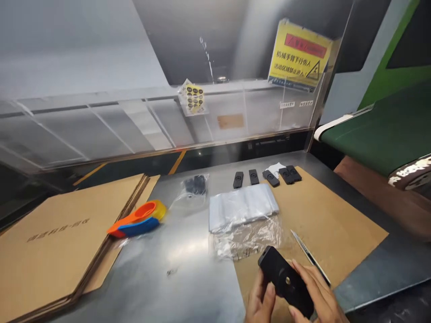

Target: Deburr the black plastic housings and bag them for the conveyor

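A black oblong plastic part [282,277] with a small brass-coloured spot on its face is held tilted over the near side of the table. My left hand [260,299] grips its left edge, the thumb against the side. On its right edge the fingers of my right hand [316,294] are closed. Just beyond my right hand a utility knife [310,255] lies on a brown cardboard sheet [350,224]. Ahead of both hands is a stack of clear plastic bags [244,206]. Several similar black parts [253,176] lie farther back.
Folded cardboard [63,229] is stacked at the left, beside an orange, blue and yellow tape dispenser [138,219]. A clear bag with black items [195,186] lies on the metal table [161,269]. A transparent panel [229,107] rises behind; a green conveyor belt [377,134] stands at right.
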Action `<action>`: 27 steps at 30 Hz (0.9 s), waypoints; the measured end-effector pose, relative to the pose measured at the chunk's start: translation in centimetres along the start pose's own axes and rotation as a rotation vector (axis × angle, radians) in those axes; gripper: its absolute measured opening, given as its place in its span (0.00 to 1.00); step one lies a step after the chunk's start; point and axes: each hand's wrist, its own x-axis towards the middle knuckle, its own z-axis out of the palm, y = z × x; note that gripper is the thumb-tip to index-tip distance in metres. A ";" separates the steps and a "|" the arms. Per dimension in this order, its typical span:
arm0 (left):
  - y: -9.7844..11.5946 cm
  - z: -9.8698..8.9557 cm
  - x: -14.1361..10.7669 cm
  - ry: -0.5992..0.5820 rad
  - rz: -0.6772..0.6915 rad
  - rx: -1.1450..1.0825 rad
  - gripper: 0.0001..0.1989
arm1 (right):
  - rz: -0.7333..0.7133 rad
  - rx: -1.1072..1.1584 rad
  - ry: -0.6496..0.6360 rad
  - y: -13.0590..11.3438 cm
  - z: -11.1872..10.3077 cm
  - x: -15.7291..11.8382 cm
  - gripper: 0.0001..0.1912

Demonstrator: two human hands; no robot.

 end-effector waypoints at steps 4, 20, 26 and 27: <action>-1.3 -1.2 -0.7 -0.127 -0.160 -0.449 0.21 | -0.023 -0.111 -0.077 -3.2 0.8 -1.0 0.39; -2.6 -4.8 -3.7 -0.160 -0.065 -0.408 0.20 | 0.045 -0.093 -0.039 -6.6 4.5 -4.1 0.32; -2.9 -5.3 -4.6 -0.168 0.028 -0.208 0.22 | 0.073 -0.011 0.049 -6.7 5.2 -4.8 0.29; -2.8 -5.3 -4.6 -0.161 0.036 -0.177 0.23 | 0.081 0.022 0.047 -6.6 5.1 -4.8 0.28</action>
